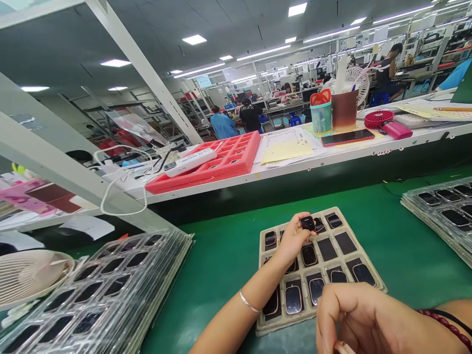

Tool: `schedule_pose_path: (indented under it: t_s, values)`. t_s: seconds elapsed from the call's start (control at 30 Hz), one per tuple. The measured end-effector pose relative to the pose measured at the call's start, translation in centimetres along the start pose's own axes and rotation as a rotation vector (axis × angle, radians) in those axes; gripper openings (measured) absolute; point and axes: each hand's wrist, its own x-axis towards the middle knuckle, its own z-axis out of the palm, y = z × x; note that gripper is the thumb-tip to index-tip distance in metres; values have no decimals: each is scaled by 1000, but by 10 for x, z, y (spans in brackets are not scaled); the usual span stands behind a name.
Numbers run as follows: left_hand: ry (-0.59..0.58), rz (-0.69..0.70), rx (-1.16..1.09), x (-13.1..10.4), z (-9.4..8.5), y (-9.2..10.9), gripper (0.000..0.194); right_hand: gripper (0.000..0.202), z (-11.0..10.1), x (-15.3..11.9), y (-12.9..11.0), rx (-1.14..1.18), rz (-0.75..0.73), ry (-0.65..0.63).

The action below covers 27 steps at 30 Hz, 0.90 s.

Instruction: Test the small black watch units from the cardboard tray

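Observation:
My left hand (293, 238) reaches over a beige compartment tray (372, 273) on the green mat and pinches a small black watch body (307, 223) between thumb and fingers. The tray holds several dark watch bodies, with some compartments bare. My right hand (363, 319) is close to the camera at the tray's near edge, fingers curled inward; I cannot tell whether anything is in it. A silver bangle circles my left wrist and a dark red bead bracelet my right.
Stacks of clear plastic trays lie at near left (99, 295) and far right (442, 211). A red tray (236, 160), papers, a phone (346, 137), a pen cup and small fan sit on the raised shelf behind. A white fan (29, 275) is at left. Other people work in the background.

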Motion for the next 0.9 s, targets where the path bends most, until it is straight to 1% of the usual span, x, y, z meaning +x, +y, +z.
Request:
schedule_pose_path:
  t_s: [0.07,0.13,0.2,0.27,0.33,0.37,0.4,0.43,0.47,0.53,0.63,0.7,0.9]
  values:
    - [24,7,-13,6,-2,-9,49,42,-11,5,-5,-60,-44,-9]
    - [60,31,-26,11,-4,-17,47,45,-34,16,-13,-165,-121,44]
    - [77,65,-29,13,-5,-21,45,44,-72,29,-23,-293,-227,228]
    - [72,75,-28,12,-6,-23,46,44,-117,42,-28,-423,-308,385]
    - [65,53,-31,11,-5,-22,47,40,-160,52,-29,-510,-266,518]
    - [67,42,-33,10,-5,-22,48,39,-177,55,-27,-561,-236,564]
    - [71,39,-33,10,-5,-21,48,41,-191,57,-24,-611,-239,574]
    - [73,40,-33,10,-4,-21,48,42,-200,58,-20,-659,-249,555]
    - [73,45,-34,10,-4,-21,48,43,-206,58,-16,-702,-260,529]
    - [60,57,-25,10,-5,-21,46,42,-210,56,-10,-773,-280,474]
    - [11,54,6,10,-6,-23,36,38,-207,53,-5,-839,-274,465]
    - [-13,54,7,11,-7,-26,32,37,-205,52,-5,-851,-262,470]
    - [17,64,-2,11,-6,-28,44,42,-198,51,-8,-810,-289,439]
